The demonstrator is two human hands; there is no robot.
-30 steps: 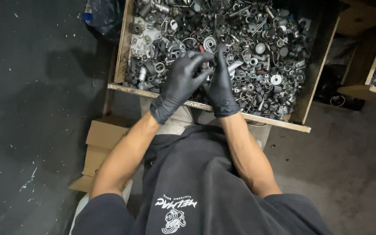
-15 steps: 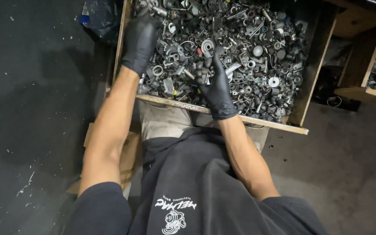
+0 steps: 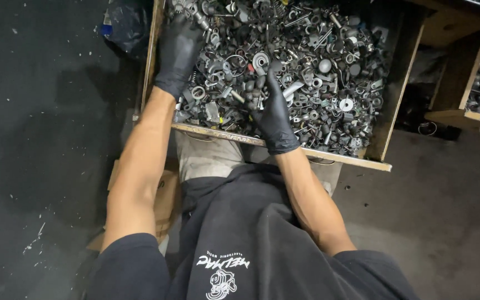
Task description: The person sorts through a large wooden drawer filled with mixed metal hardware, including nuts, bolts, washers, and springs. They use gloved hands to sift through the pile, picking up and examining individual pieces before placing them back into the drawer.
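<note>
Your wooden drawer [image 3: 385, 130] heaped with metal hardware [image 3: 318, 78], cardboard box [image 3: 165, 194] at seven o'clock, your gloved left hand [image 3: 178, 53] spread flat at ten o'clock, your right hand [image 3: 273, 114] mid-heap, fingers pinching small parts [image 3: 259, 100].

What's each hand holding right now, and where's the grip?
Cannot tell. Left hand and right hand both rest in the metal parts in the wooden drawer; fingertips hidden.
</note>
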